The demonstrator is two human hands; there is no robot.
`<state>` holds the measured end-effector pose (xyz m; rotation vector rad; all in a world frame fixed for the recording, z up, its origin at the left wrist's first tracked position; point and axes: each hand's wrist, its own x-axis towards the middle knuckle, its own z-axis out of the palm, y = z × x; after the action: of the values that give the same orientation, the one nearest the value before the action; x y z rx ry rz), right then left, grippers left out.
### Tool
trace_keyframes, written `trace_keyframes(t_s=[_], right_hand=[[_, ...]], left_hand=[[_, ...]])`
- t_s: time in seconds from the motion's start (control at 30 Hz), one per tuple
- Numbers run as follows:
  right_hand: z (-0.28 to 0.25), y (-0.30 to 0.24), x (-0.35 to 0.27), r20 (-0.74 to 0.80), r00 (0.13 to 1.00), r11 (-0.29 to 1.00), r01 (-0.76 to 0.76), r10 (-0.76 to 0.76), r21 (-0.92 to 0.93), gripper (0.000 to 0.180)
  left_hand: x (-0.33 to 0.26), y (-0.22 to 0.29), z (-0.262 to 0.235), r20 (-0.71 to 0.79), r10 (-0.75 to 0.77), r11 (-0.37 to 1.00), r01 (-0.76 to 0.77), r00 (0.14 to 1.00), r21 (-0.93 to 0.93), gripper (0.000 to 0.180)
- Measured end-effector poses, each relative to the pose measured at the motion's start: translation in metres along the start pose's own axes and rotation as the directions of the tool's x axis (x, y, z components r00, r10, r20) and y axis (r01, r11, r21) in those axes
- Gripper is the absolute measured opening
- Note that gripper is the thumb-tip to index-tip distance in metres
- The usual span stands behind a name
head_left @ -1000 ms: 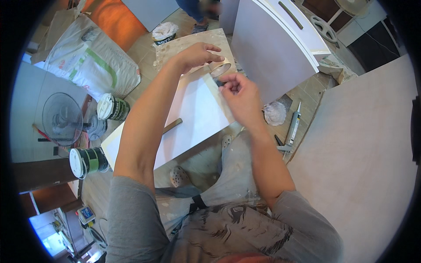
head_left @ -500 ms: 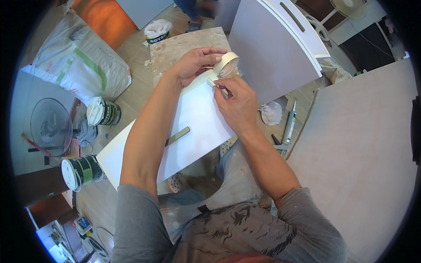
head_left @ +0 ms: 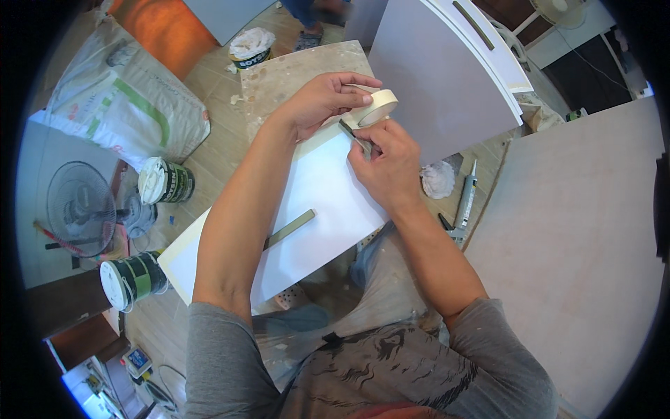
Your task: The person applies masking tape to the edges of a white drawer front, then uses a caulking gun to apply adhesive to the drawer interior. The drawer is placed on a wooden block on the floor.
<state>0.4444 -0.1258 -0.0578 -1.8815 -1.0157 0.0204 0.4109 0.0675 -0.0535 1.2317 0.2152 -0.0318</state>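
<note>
The head view looks down on a white board (head_left: 307,202) lying flat, the landmark here. At its far end the left hand (head_left: 317,105) is closed around a roll of masking tape (head_left: 375,108), held on edge just above the board's corner. Touching the roll on its near side, the right hand (head_left: 382,164) pinches the dark free end of the tape (head_left: 352,134) between thumb and fingers. A flat grey strip (head_left: 292,228) lies on the board's middle. Left of the board stand two paint cans (head_left: 164,181).
</note>
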Motion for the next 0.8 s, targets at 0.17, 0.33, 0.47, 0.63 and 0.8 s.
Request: trace_keyframes(t_s=[0.17, 0.33, 0.47, 0.63, 0.8], right_hand=[[-0.002, -0.002, 0.001, 0.012, 1.0, 1.0, -0.013, 0.013, 0.019, 0.018], [-0.007, -0.001, 0.002, 0.013, 0.999, 0.998, -0.038, 0.037, 0.06, 0.02], [-0.008, 0.005, 0.001, 0.049, 0.984, 0.978, -0.173, 0.169, 0.115, 0.023], [-0.007, 0.009, 0.004, 0.041, 0.977, 0.969, -0.212, 0.208, 0.124, 0.024], [-0.006, 0.009, 0.007, 0.027, 0.985, 0.983, -0.172, 0.171, 0.067, 0.024]], left_hand=[[0.01, 0.012, -0.007, 0.035, -0.041, 0.977, 0.033, 0.999, 0.212, 0.043], [0.006, 0.03, 0.008, -0.015, -0.042, 0.964, 0.045, 0.999, 0.263, 0.045], [0.0, 0.035, 0.013, -0.033, 0.027, 0.95, -0.015, 0.999, 0.313, 0.05], [-0.003, 0.047, 0.026, -0.046, 0.027, 0.875, -0.001, 0.999, 0.485, 0.052], [-0.002, 0.055, 0.039, -0.102, 0.054, 0.757, 0.025, 0.993, 0.653, 0.046]])
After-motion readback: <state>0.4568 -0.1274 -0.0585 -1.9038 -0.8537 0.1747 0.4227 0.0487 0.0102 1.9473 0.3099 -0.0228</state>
